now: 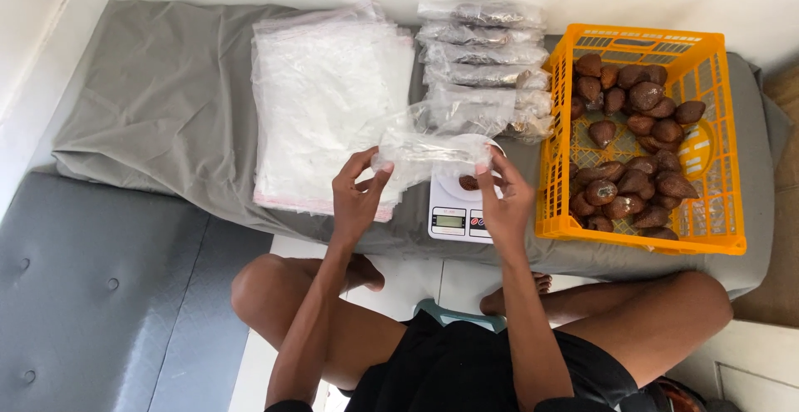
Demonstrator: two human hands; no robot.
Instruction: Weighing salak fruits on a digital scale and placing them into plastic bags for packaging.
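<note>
Both hands hold one clear plastic bag (429, 147) stretched between them above a small white kitchen scale (454, 212). My left hand (358, 196) pinches the bag's left end; my right hand (503, 196) pinches its right end. A brown scaly fruit (468, 182) lies on the scale's plate, partly hidden by the bag. An orange plastic crate (716, 237) to the right holds several more brown scaly fruits (645, 96).
A stack of empty clear bags (320, 96) lies on the grey cloth (158, 96) to the left. Several filled, sealed bags (483, 54) are lined up behind the scale. A grey padded mat (91, 295) is at lower left; my crossed legs rest on the white floor.
</note>
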